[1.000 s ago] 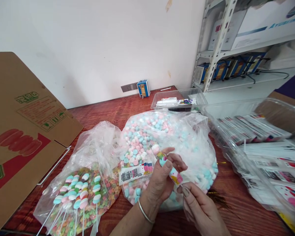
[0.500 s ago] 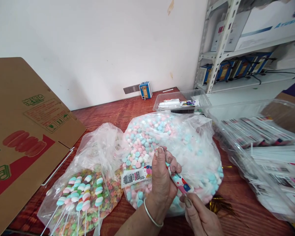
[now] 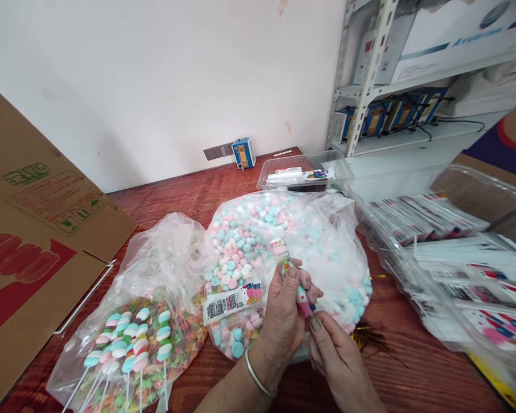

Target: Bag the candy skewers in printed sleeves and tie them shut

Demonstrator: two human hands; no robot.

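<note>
At nine o'clock, finished marshmallow skewers (image 3: pixel 129 344) lie bagged on the bench (image 3: pixel 189 195); at centre, left hand (image 3: pixel 284 312) fingers pinch a part-wrapped skewer (image 3: pixel 290 275) above the candy bag (image 3: pixel 309 241), right hand (image 3: pixel 339 361) fingers pinching its lower end; unused wrappers (image 3: pixel 451 252) fill three o'clock.

Print on box (image 3: pixel 47 195) and label (image 3: pixel 232 301) — unreadable

Left hand (image 3: pixel 286 312) and right hand (image 3: pixel 335 358) are gripping a wrapped candy stick (image 3: pixel 290 269) above the bag of pastel candies (image 3: pixel 327 252); left of that bag, a bag of finished skewers (image 3: pixel 155 310) is lying.
</note>
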